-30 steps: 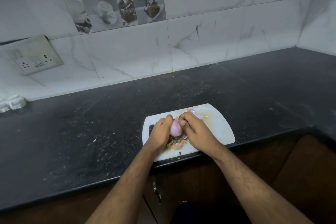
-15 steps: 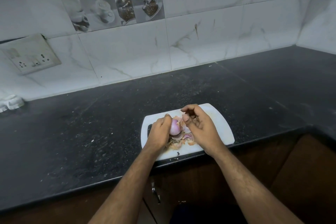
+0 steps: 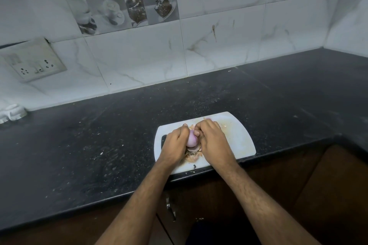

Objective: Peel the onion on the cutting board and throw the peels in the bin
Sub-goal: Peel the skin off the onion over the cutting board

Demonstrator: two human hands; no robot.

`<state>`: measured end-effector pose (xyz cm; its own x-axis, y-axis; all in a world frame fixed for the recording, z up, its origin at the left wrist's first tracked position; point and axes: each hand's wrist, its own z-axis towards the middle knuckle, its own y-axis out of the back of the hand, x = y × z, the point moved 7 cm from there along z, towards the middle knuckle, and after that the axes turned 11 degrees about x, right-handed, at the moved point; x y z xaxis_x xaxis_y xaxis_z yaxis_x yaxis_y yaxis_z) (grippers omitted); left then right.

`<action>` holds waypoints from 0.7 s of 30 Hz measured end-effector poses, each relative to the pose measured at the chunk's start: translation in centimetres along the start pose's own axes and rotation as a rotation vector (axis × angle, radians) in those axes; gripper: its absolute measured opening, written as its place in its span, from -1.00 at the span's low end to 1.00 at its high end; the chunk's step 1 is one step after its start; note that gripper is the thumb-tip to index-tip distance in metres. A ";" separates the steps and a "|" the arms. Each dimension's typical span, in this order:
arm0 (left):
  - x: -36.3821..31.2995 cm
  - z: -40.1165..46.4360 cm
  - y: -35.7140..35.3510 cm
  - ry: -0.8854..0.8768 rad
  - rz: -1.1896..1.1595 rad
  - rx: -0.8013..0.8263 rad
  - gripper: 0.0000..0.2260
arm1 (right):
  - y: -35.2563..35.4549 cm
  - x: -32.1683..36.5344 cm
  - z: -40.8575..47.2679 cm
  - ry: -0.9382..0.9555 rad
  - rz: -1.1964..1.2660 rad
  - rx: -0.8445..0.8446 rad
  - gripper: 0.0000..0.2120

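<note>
A pale purple onion (image 3: 192, 140) is held over a white cutting board (image 3: 240, 138) at the counter's front edge. My left hand (image 3: 175, 143) grips its left side. My right hand (image 3: 213, 141) closes over its right side, thumb pressed on the top of the onion. Loose brown and pink peels (image 3: 192, 156) lie in a heap on the board under and between my hands. More scraps (image 3: 208, 119) show just beyond my right knuckles. No bin is in view.
The board sits on a black speckled countertop (image 3: 99, 145) that turns a corner at the right. A marble tiled wall (image 3: 219, 45) stands behind with a switch socket plate (image 3: 33, 63). A small white object (image 3: 12, 113) lies at far left. Brown cabinet doors (image 3: 298, 195) are below.
My right hand, lifted off the onion half a second ago with a strip of peel, has come back down against the onion. My left hand has kept its hold.
</note>
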<state>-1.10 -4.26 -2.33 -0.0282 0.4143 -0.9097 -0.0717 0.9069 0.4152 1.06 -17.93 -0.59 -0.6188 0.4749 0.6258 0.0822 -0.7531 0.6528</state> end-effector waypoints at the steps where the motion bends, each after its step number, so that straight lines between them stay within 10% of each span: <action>1: 0.1 0.1 -0.1 -0.007 0.004 0.006 -0.56 | -0.1 -0.1 0.1 -0.012 0.004 0.008 -0.89; 21: -0.4 0.1 -0.4 -0.229 0.024 0.054 -0.71 | 0.4 -2.4 0.6 -0.338 0.258 0.095 -0.75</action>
<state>-0.97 -4.76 -2.10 0.1978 0.4370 -0.8775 -0.0197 0.8967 0.4421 3.05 -19.04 -1.55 -0.2789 0.4113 0.8678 0.2822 -0.8287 0.4834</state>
